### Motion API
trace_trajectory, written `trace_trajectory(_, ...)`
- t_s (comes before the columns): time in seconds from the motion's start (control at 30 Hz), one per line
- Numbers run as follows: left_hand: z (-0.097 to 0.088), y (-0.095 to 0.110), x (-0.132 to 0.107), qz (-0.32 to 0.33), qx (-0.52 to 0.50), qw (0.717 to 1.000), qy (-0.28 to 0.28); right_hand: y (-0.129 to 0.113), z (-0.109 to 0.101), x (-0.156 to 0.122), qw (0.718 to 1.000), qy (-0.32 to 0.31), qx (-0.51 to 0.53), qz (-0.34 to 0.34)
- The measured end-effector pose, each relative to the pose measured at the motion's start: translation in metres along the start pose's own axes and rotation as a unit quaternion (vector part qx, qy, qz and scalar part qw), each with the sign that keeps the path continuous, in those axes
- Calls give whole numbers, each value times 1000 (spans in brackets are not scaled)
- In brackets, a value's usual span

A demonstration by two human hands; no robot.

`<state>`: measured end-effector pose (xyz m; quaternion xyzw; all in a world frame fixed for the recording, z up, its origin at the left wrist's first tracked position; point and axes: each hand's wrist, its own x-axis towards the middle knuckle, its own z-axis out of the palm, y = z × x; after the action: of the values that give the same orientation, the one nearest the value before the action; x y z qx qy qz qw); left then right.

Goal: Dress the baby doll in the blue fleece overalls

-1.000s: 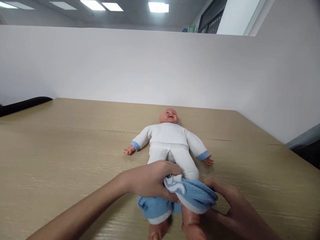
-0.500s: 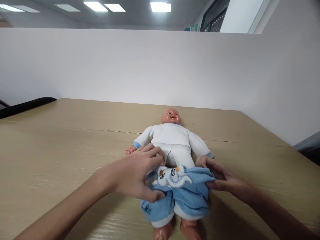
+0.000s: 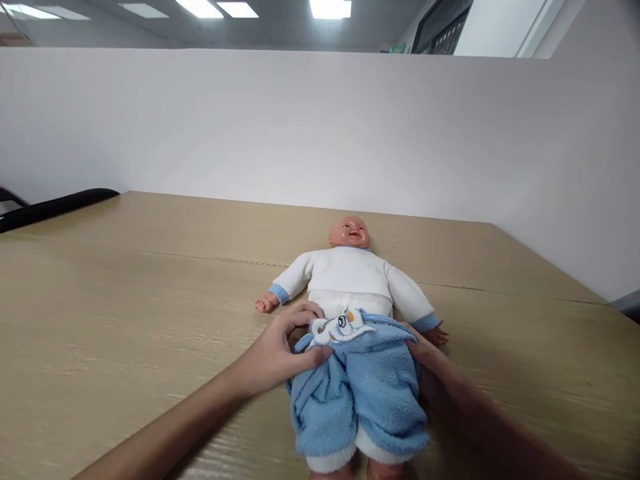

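Observation:
A baby doll [image 3: 349, 270] in a white top lies on its back on the wooden table [image 3: 125, 320], head away from me. Fluffy blue trousers [image 3: 360, 393] with a white elephant patch at the waistband cover its legs up to the hips. My left hand [image 3: 280, 347] pinches the waistband at the doll's left-of-frame hip, fingers curled closed on the fabric. My right hand [image 3: 425, 353] grips the other side of the waistband, mostly hidden behind the trousers. The doll's bare feet peek out at the bottom edge.
A white partition wall [image 3: 300, 127] runs behind and to the right of the table. A black chair back [image 3: 60, 205] shows at the far left edge. Ceiling lights shine overhead.
Both hands have drawn the blue trousers up the doll's legs, from bunched at the knees to the hips. The camera has drifted slightly nearer.

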<state>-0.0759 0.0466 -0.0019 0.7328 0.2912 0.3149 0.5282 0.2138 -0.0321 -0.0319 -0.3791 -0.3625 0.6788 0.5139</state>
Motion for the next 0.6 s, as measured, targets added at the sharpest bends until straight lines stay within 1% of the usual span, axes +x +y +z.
trace_trajectory(0.07,3,-2,-2,-11,15,1000,23,0,2,2,1000,3,10,-2)
trace_trajectory(0.13,3,-1,-4,-25,33,999,26,-2,3,3,1000,6,18,10)
trace_trajectory(0.2,1,-1,-7,-25,39,999,3,-4,5,3,999,14,23,22)
trace_trajectory(0.33,-9,-5,-13,0,6,995,-95,-2,10,-2,998,29,37,35)
trace_trajectory(0.37,-11,-7,-14,9,-3,994,-110,-1,11,-3,998,31,40,36)
trace_trajectory(0.4,-13,-9,-14,16,-11,993,-118,0,12,-5,998,34,42,36)
trace_trajectory(0.5,-16,-13,-14,20,-31,992,-118,1,13,-7,997,49,42,35)
trace_trajectory(0.6,-15,-15,-13,-29,-87,989,-112,-1,12,-8,996,58,51,50)
